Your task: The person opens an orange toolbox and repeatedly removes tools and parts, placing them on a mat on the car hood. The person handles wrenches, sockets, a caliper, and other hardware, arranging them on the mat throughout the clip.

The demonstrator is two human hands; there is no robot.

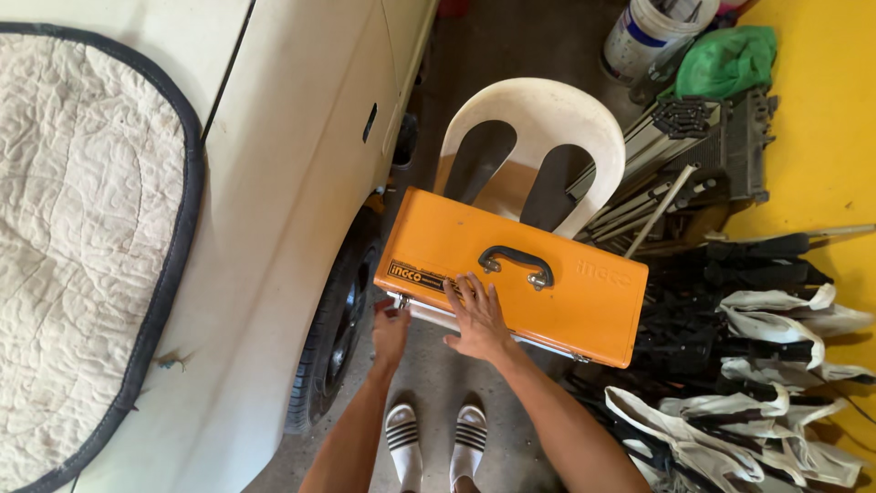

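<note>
On the white chair (pixel 538 119), both hands (pixel 477 319) touch the orange toolbox (pixel 584 301).

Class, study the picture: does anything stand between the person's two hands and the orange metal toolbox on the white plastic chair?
Nothing visible does. The right hand rests flat on the lid of the orange metal toolbox, and the left hand is at the box's front edge near its left corner. The box sits on the white plastic chair.

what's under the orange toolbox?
The orange toolbox rests on a white plastic chair; its backrest shows behind the box, while the seat and legs are covered. The right hand lies on the lid, and the left hand is at the front edge.
</note>
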